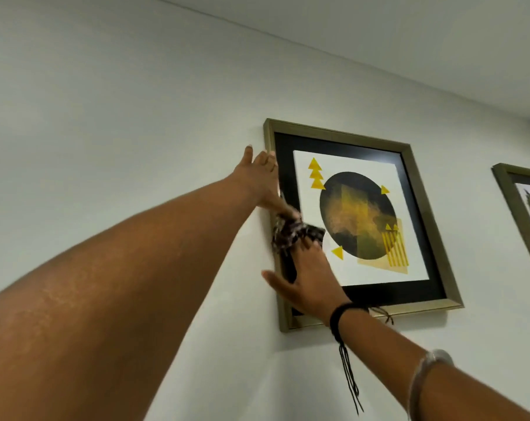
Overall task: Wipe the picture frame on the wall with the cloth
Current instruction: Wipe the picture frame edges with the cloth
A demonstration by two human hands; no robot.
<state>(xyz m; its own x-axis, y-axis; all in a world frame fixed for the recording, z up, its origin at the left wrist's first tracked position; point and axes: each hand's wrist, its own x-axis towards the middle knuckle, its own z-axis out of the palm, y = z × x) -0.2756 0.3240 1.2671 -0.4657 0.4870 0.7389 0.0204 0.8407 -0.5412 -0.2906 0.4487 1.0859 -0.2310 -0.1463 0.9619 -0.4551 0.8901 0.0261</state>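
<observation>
A gold-edged picture frame [421, 189] hangs on the white wall; it holds a black mat and a print with a dark circle and yellow triangles. My left hand [262, 180] reaches up to the frame's left edge, fingers wrapped over it near the upper left corner. My right hand [306, 278] presses a dark patterned cloth [291, 235] flat against the glass at the lower left of the picture. The cloth sits under my fingertips and covers part of the left mat. A black thread band and a silver bangle circle my right wrist.
A second gold frame [519, 208] hangs on the same wall at the right edge of view, partly cut off. The ceiling [379, 41] meets the wall not far above the frames. Bare white wall [105, 117] spreads to the left.
</observation>
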